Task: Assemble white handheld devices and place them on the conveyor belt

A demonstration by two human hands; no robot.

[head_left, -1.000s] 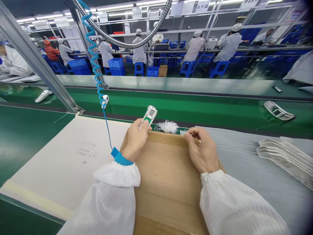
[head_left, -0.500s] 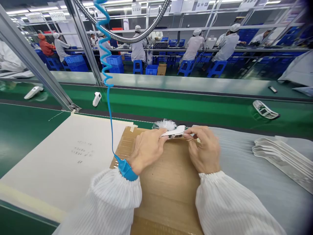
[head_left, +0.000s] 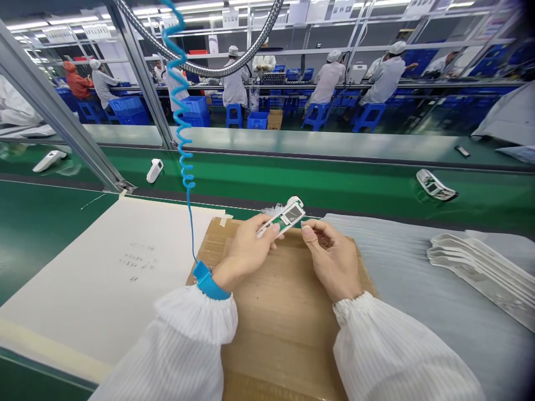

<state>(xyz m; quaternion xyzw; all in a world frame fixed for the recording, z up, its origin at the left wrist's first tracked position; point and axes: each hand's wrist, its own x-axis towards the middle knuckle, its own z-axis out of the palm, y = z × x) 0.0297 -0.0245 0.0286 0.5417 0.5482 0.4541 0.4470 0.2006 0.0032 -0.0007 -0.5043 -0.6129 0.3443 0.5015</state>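
Head view: left hand (head_left: pixel 244 250) clamped on white handheld device (head_left: pixel 282 219), long axis running 8-to-2 o'clock, free end at 2 o'clock; right hand (head_left: pixel 334 262) nearer that end, fingers parted, just beside it, not touching; cardboard sheet (head_left: pixel 284 340) beneath.

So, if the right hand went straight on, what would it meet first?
The right hand would likely meet the white handheld device held in the left hand first; depth is unclear.
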